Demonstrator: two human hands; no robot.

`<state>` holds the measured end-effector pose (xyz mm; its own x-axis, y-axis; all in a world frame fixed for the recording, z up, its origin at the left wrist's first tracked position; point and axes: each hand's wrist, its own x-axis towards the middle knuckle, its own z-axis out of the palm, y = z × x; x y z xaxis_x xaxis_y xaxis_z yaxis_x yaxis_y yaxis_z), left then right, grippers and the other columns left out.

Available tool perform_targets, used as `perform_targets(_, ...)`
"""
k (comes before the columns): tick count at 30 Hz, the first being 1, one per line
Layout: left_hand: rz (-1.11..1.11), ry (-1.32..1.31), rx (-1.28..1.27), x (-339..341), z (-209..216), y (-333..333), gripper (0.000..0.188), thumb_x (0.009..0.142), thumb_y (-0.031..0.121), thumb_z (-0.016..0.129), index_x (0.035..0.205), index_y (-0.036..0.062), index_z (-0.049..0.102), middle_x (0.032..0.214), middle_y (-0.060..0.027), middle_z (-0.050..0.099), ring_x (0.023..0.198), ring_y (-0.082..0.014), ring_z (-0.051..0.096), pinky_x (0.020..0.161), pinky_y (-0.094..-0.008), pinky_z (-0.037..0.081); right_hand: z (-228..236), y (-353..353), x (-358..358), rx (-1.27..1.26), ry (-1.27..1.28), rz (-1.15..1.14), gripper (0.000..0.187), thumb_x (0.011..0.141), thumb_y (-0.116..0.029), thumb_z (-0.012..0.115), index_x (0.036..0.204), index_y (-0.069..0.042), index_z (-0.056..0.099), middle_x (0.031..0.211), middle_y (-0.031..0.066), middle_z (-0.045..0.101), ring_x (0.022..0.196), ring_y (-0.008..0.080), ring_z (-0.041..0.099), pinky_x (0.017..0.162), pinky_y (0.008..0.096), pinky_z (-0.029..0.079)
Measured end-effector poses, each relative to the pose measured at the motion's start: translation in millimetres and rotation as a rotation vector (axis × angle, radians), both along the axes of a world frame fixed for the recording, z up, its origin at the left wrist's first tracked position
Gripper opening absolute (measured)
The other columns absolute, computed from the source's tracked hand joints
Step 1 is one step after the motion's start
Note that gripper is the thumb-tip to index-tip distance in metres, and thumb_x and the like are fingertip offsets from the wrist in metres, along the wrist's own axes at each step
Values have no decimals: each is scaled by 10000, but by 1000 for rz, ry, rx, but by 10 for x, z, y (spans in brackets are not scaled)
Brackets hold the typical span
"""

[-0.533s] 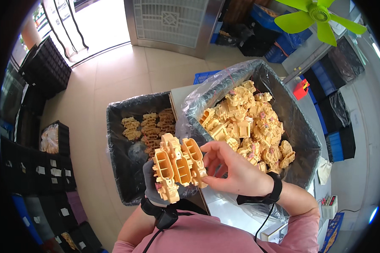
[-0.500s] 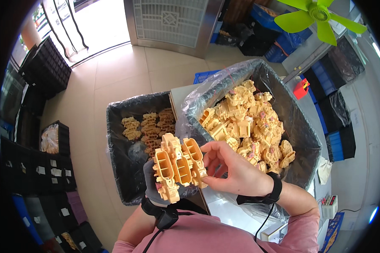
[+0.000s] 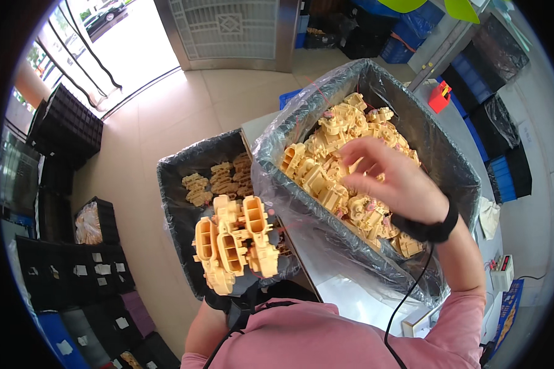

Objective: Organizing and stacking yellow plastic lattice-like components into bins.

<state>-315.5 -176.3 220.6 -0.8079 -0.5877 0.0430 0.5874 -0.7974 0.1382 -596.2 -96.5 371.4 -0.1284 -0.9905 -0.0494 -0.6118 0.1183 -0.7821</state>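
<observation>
The cream parts (image 3: 232,246) held up in front look like moulded plastic, hard and mostly matt, with ribbed hollows; the heaped parts (image 3: 323,175) seem of the same plastic. The wrinkled bin liner (image 3: 446,154) is thin plastic film, quite glossy. The desk (image 3: 329,264) is smooth, with a soft shine. The floor tiles (image 3: 141,166) look smooth also. The door frame (image 3: 284,40) appears metal; the shirt (image 3: 289,338) is matt cloth.

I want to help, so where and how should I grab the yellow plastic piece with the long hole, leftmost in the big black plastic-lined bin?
Probably pinch the outer walls of that yellow plastic piece, from above: its long hollow shows uncovered between raised walls, while the big bin's plastic-lined left wall stands close beside it.
</observation>
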Motion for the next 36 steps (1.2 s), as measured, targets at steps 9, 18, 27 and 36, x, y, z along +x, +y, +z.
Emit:
perform_targets(9, -60, -88, -58, 296, 11, -163, 634, 930, 518, 464, 1414, 114, 393, 1431, -112, 430, 1255, -231, 480, 892, -409, 467, -926, 411, -799, 380, 391, 126, 481, 769, -202, 698, 1212, -81, 553, 1100, 156, 607, 1035, 337, 587, 868, 417, 479)
perform_targets(18, -105, -107, -24, 552, -167, -58, 617, 948, 492, 440, 1433, 121, 357, 1453, -102, 398, 1275, -228, 456, 934, -410, 448, -1055, 535, -689, 431, 395, 218, 491, 772, -207, 709, 1218, -72, 553, 1061, 153, 611, 1003, 318, 590, 864, 388, 471)
perform_targets(27, -126, -16, 72, 677, -473, -263, 601, 965, 466, 415, 1453, 127, 322, 1475, -91, 367, 1296, -225, 433, 975, -412, 429, -948, 823, -804, 587, 139, -59, 486, 806, -259, 622, 1216, -10, 540, 1010, 132, 641, 942, 240, 619, 819, 375, 490)
perform_targets(36, -137, 22, 139, 1291, -885, -433, 587, 983, 440, 391, 1472, 133, 286, 1497, -80, 336, 1316, -222, 410, 1017, -414, 411, -882, 598, -306, 817, 307, -63, 643, 758, -318, 687, 1301, -59, 461, 1113, 198, 626, 1065, 334, 594, 916, 387, 459)
